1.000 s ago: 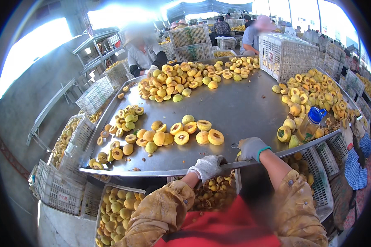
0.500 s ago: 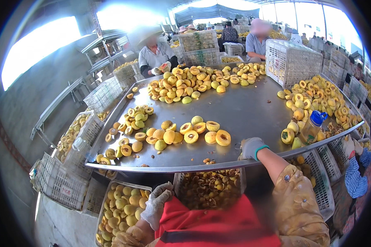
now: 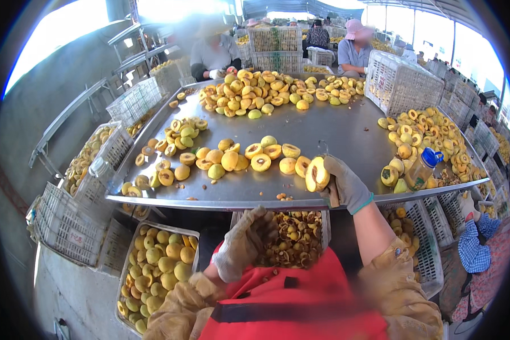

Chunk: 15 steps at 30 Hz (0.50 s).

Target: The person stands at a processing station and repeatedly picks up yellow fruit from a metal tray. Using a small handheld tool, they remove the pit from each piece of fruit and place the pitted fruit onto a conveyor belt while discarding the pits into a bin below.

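My right hand, in a grey-white glove with a green cuff, is closed on a halved yellow peach at the table's front edge. The cut face of the peach is turned toward me. A short brown handle shows below its fingers; what it belongs to is mostly hidden. My left hand, gloved too, hangs below the edge beside a crate of peach scraps. Its fingers are somewhat blurred but look apart, with nothing visible in them. A row of peach halves lies on the metal table.
Peach piles fill the table's far side and right side. A blue-capped bottle and a white crate stand at right. A crate of peaches sits low left. Co-workers are across the table.
My right hand has lifted from the table edge and now holds a peach half from the end of the row. My left hand has moved up and right, its fingers loosening.
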{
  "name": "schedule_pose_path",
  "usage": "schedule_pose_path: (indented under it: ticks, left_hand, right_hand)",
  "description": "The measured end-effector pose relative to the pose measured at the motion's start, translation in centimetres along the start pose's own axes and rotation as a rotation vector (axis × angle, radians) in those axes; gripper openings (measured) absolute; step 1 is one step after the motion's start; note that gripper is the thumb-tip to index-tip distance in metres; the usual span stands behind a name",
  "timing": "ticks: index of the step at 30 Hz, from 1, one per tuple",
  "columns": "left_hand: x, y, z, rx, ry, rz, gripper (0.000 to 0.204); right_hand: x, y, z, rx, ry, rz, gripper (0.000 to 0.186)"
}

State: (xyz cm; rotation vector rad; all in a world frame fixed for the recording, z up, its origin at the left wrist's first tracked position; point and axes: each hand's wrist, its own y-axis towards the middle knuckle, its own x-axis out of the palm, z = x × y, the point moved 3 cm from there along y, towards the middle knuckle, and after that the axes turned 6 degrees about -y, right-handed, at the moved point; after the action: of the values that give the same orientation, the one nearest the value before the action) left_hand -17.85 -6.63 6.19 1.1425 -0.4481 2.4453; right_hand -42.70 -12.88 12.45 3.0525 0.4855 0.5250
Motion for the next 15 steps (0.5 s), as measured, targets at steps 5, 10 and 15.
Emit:
schedule_pose_path:
  ticks: [5, 10, 15]
  left_hand:
    - [4.4, 1.8, -1.5, -0.008, -0.306, -0.232, 0.076]
    - [2.2, 0.4, -1.0, -0.036, -0.407, -0.052, 0.044]
    - [0.4, -1.5, 0.4, 0.222, -0.255, 0.014, 0.053]
  right_hand:
    - [8.2, -2.5, 2.1, -0.049, -0.189, 0.022, 0.045]
    - [9.2, -3.1, 4.2, -0.329, -0.957, 0.082, 0.021]
    - [8.9, -3.5, 6.8, -0.363, -1.019, 0.187, 0.026]
